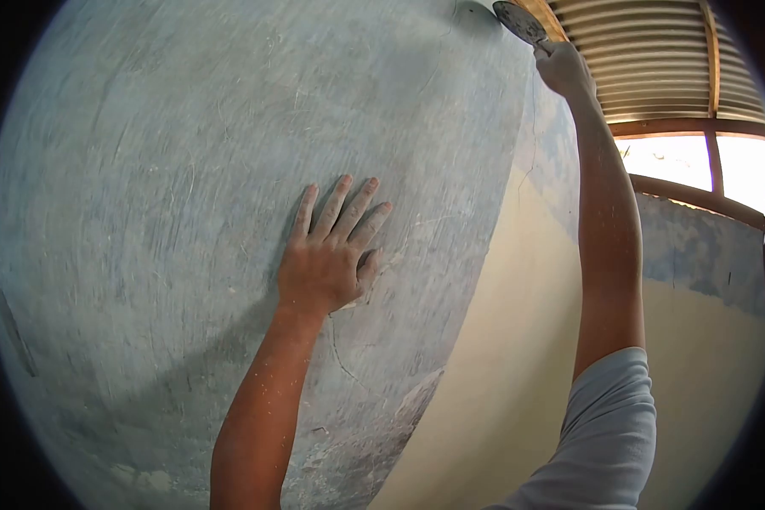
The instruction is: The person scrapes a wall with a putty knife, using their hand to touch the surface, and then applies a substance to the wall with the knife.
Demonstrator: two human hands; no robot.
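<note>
My left hand (327, 259) lies flat against the scuffed grey-blue wall (187, 195), fingers spread, holding nothing. Pale dust coats its fingers. High at the upper right, my right hand (564, 70) is wrapped round the handle of a trowel (520, 23) with a dark, rounded blade. The blade is up near the top of the wall, close to a wooden beam (542, 17); I cannot tell whether it touches the surface. A dark shadow falls on the wall beside the blade.
Cracks and scratches mark the grey wall. A cream-painted wall (518, 340) adjoins it, with patchy blue-grey paint (697, 246) higher up. Corrugated roofing (646, 59) on wooden framing is overhead, with a bright opening (667, 160) beneath it at the right.
</note>
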